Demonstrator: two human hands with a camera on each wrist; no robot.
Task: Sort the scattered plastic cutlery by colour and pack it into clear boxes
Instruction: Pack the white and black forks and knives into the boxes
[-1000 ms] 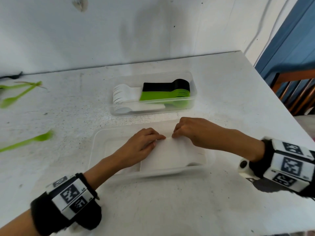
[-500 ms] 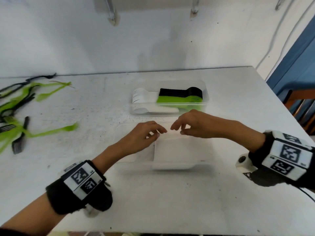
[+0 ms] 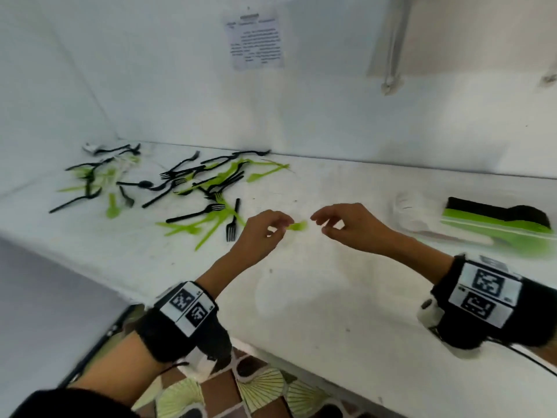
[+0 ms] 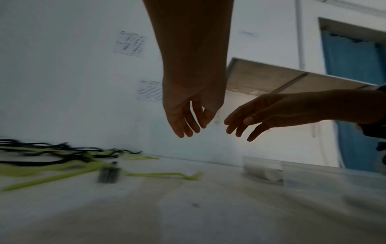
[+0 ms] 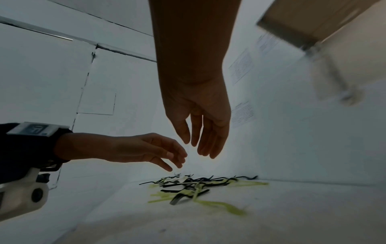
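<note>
Scattered green and black forks and spoons [image 3: 196, 188] lie in a pile at the back left of the white table [image 3: 346, 297]. One green spoon [image 3: 298, 226] rests on the table and shows between my hands. My left hand [image 3: 280, 229] and right hand [image 3: 324, 224] hover above the table, close together, with fingers loosely hanging and nothing in them; the wrist views show the same [image 4: 188, 127] [image 5: 198, 147]. At the right stands a clear box [image 4: 313, 173] holding stacked black [image 3: 497, 211], green [image 3: 494, 227] and white [image 3: 410, 206] cutlery.
A wall runs along the table's back, with a paper notice [image 3: 256, 43] on it and a shelf [image 3: 452, 31] above right. The table's front edge runs diagonally over a patterned tiled floor [image 3: 256, 387]. A faint clear shape [image 3: 271, 291] lies below my hands, too blurred to identify.
Both hands have let go of the white sheet in the near clear box and lifted, moving left. The view has swung left and up, bringing the scattered pile into sight.
</note>
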